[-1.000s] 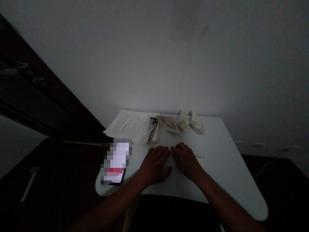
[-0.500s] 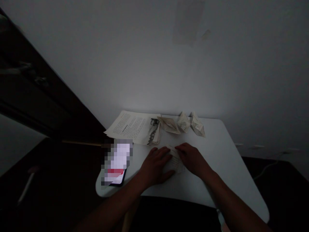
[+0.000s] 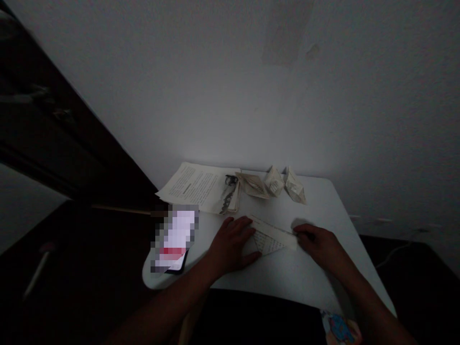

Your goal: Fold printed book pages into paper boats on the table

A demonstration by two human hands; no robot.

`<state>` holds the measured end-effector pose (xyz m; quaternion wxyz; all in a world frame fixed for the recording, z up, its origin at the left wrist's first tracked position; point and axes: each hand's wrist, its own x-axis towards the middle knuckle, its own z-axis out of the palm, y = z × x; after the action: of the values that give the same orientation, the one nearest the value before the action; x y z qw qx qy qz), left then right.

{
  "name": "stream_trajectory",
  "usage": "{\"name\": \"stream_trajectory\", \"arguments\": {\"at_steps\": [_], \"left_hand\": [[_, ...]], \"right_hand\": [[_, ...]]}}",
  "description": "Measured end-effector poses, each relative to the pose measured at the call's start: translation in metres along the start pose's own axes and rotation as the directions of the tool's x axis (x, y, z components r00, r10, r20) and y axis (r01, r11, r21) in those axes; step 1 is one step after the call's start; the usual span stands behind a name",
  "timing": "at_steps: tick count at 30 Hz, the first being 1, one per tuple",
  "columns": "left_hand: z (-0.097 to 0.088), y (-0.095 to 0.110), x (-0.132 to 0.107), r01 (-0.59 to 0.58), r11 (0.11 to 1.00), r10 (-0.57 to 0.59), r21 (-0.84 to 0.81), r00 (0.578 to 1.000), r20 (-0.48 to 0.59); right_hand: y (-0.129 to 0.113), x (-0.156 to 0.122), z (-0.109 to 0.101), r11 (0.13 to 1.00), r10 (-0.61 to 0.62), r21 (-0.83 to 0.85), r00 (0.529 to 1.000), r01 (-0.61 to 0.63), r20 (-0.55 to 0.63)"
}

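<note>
A folded sheet of printed paper (image 3: 269, 243) lies on the white table, with a long folded band along its upper edge and a triangular part below. My left hand (image 3: 233, 244) rests flat on the left end of the paper, fingers spread, thumb by its lower edge. At the right end of the band is my right hand (image 3: 318, 242), its fingers curled and closed at the paper's corner. The fingertips partly hide that corner.
Behind the hands stand folded paper boats, one (image 3: 253, 185) wide and flat, two others (image 3: 274, 183) (image 3: 295, 186) peaked. An open book (image 3: 197, 187) lies at the back left. A lit phone (image 3: 176, 242) is at the table's left edge. The wall (image 3: 230, 105) borders the table's back.
My right hand has slid rightward along the paper to its right end, uncovering the folded band and the triangular part. My left hand has stayed in place.
</note>
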<state>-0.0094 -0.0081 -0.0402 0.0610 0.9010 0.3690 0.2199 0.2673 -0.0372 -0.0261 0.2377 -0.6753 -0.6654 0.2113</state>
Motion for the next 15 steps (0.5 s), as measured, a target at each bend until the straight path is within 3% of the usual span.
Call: {"name": "stream_trajectory", "arguments": {"at_steps": [7,12,15], "left_hand": [[-0.001,0.002,0.002,0.012,1.000,-0.012,-0.005,1.000,-0.010],[-0.002,0.002,0.003,0.008,1.000,-0.008,0.000,1.000,-0.015],[-0.003,0.002,0.002,0.005,1.000,-0.005,-0.005,1.000,-0.027]], "right_hand": [[-0.003,-0.002,-0.002,0.971,0.046,0.235,0.999,-0.046,0.005],[-0.009,-0.001,0.002,0.834,0.151,0.533,0.988,-0.144,0.029],[-0.009,0.000,0.007,0.780,0.195,0.597,0.979,-0.187,0.052]]}}
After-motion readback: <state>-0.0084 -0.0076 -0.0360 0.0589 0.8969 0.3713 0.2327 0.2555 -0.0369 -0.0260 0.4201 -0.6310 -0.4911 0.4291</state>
